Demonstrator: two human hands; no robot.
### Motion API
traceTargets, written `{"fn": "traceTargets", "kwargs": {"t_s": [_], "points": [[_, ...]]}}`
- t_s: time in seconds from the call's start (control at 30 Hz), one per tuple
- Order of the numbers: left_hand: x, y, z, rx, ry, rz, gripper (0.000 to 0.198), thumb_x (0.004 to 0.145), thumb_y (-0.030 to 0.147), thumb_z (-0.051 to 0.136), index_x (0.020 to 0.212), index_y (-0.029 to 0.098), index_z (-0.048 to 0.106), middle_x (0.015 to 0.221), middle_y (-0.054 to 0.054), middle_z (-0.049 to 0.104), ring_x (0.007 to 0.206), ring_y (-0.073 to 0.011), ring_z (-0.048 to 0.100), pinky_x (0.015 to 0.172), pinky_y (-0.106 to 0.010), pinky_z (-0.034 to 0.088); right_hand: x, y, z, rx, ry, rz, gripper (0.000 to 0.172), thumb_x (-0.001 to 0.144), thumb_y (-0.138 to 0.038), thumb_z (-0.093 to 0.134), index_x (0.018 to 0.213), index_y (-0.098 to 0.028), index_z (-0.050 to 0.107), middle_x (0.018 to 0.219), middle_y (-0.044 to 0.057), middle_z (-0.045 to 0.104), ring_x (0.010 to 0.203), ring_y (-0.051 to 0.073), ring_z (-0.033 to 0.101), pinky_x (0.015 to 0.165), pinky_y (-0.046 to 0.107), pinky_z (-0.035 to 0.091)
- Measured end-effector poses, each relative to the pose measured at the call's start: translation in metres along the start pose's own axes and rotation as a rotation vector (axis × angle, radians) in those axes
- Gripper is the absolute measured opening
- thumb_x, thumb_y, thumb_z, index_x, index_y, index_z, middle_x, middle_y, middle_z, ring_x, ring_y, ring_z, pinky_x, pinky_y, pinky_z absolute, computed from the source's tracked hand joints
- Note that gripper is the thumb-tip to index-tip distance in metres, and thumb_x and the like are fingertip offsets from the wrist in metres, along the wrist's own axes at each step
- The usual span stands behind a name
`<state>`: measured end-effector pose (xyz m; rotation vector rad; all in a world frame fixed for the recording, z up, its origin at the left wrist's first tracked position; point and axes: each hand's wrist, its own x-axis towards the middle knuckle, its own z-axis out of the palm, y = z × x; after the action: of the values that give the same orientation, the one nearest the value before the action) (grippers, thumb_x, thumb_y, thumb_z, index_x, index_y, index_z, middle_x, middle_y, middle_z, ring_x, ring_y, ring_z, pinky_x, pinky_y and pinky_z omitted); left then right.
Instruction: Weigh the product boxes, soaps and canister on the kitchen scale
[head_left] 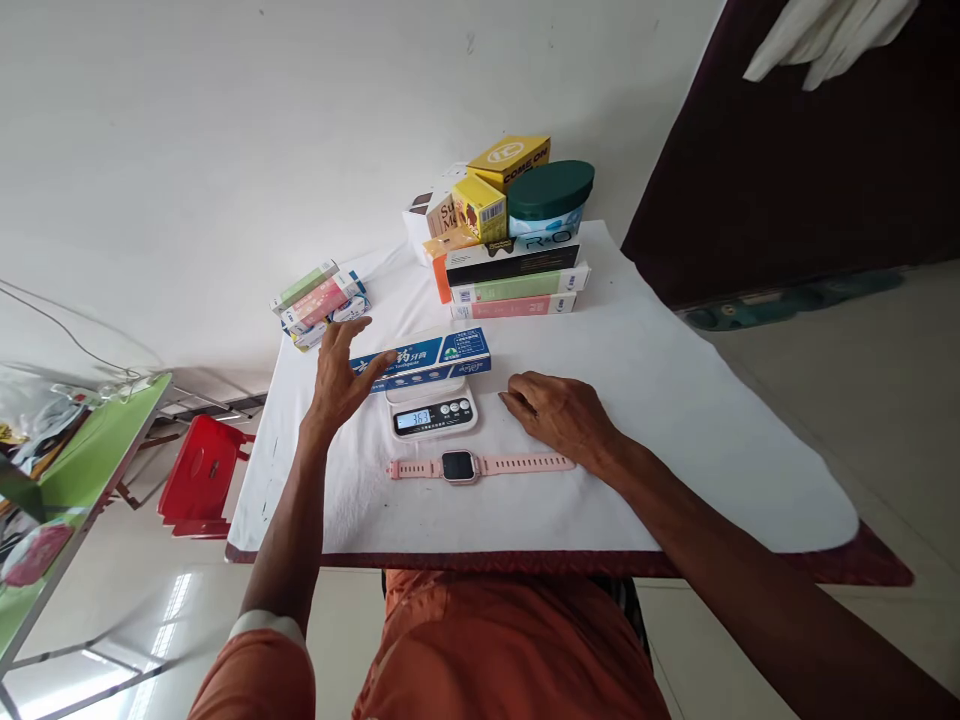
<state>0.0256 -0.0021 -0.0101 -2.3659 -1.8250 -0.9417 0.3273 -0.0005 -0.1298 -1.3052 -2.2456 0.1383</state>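
Observation:
A blue toothpaste box (pixel 465 350) lies across the white digital scale (pixel 433 412), whose lit display seems to read 363. My left hand (pixel 341 375) is at the box's left end, fingers spread, the thumb in front of its printed face; whether it touches the box I cannot tell. Right of the scale, my right hand (pixel 566 415) rests on the white cloth with its fingers curled in and nothing visible in them. Below the scale a pink-strapped smartwatch (pixel 459 466) is laid out flat, its right strap end near my right wrist.
Small cartons (pixel 319 297) are stacked at the table's back left. Toward the back stand several boxes (pixel 517 262) and a green-lidded tub (pixel 551 195). The white-covered table (pixel 720 440) meets the wall behind. A red stool (pixel 201 475) and a green table (pixel 67 510) are to the left.

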Motion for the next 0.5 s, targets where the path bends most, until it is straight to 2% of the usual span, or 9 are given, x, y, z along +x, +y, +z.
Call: {"fn": "traceTargets", "kwargs": {"t_s": [0.1,0.23,0.37,0.5], "points": [[-0.006,0.001,-0.001,-0.014,0.021,-0.015,0.051,0.095,0.058,0.067,0.133,0.025,0.058,0.125,-0.012,0.064,0.119,-0.0277,0.063,0.105,-0.047,0.050,0.000,0.000,-0.001,0.017,-0.006,-0.005,0.030,0.102,-0.029,0.045,0.078,-0.020,0.061,0.074,0.005,0.069,0.062,0.016,0.056,0.059,0.028,0.030],[-0.011,-0.002,0.003,-0.016,-0.032,-0.024,0.055,0.094,0.057,0.069,0.137,0.025,0.056,0.129,-0.012,0.063,0.123,-0.0289,0.061,0.106,-0.048,0.048,0.000,0.001,0.000,0.018,0.003,-0.004,0.029,0.101,-0.029,0.046,0.077,-0.020,0.061,0.074,0.004,0.069,0.062,0.015,0.057,0.059,0.028,0.029],[-0.014,-0.002,0.013,0.075,-0.141,0.037,0.065,0.092,0.060,0.069,0.144,0.025,0.052,0.139,-0.014,0.060,0.131,-0.0318,0.055,0.110,-0.050,0.043,-0.001,0.001,0.001,0.018,0.005,-0.007,0.032,0.102,-0.030,0.045,0.077,-0.020,0.061,0.072,0.004,0.067,0.060,0.014,0.053,0.058,0.027,0.028],[-0.011,0.002,0.025,0.135,-0.249,0.096,0.054,0.097,0.051,0.066,0.142,0.024,0.053,0.134,-0.012,0.063,0.127,-0.0296,0.057,0.113,-0.048,0.037,-0.001,0.001,0.002,0.012,0.010,-0.007,0.032,0.102,-0.030,0.045,0.077,-0.019,0.061,0.072,0.003,0.067,0.060,0.014,0.052,0.058,0.027,0.029]]}}
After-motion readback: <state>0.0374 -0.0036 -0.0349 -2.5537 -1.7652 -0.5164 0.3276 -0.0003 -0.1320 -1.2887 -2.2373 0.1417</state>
